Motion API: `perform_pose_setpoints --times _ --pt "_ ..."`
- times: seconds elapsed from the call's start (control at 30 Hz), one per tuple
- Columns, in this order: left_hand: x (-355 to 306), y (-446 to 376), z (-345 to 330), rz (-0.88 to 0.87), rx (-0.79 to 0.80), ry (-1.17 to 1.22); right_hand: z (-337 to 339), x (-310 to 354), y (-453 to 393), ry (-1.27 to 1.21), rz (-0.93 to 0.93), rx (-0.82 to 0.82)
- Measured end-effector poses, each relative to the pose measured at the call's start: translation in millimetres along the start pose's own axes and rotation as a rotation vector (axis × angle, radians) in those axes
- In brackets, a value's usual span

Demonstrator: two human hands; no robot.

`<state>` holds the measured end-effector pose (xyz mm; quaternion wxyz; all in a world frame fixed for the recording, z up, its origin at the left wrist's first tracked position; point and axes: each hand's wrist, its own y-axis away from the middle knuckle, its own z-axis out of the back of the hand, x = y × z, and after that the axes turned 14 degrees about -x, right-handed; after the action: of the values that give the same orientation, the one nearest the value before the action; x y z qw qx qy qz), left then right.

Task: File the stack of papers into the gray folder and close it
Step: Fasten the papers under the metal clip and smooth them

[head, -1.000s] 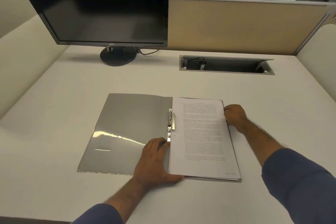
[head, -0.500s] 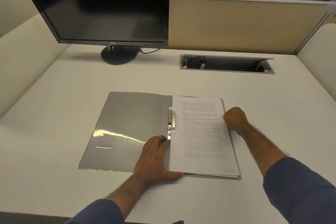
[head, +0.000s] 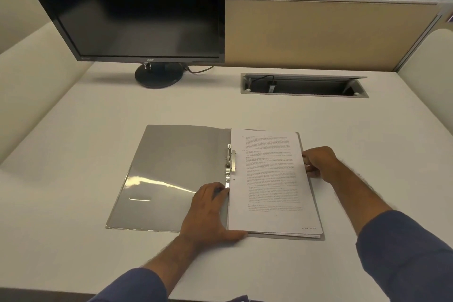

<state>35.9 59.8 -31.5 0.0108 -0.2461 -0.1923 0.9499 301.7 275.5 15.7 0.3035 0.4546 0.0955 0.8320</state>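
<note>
Gray folder is laid open on the worktop, its long axis running away from the person, with the papers stacked on its right half. The left hand is pressed flat beside the metal fastener, while the stack's right edge is pinched by the right hand. Sheets could be skewed off the fastener if the edge is tugged unevenly.

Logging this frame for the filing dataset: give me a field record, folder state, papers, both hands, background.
folder: gray folder lies open on the desk, cover flat to the left
fastener: metal clip at the spine
papers: stack of papers on the right half
left hand: left hand rests at the stack's spine edge
right hand: right hand curled at the stack's right edge
background: monitor, off
</note>
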Motion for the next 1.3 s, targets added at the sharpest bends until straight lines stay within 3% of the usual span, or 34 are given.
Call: perform_pose_setpoints --times 0.37,0.8,1.13,1.3 --pt "0.2 0.0 0.0 0.006 -0.009 0.010 15.9 11.1 -4.9 -0.038 -0.110 0.116" --pt "1.4 -0.1 -1.5 0.007 -0.006 0.012 9.3 32.1 -26.5 0.102 -0.067 0.118" --pt "2.4 0.8 -2.8 0.022 0.003 0.011 9.1 24.1 -27.7 0.027 -0.073 0.083" --pt "2.1 1.2 -2.9 0.035 0.022 -0.004 -5.9 19.5 -34.1 -0.016 0.073 -0.021"
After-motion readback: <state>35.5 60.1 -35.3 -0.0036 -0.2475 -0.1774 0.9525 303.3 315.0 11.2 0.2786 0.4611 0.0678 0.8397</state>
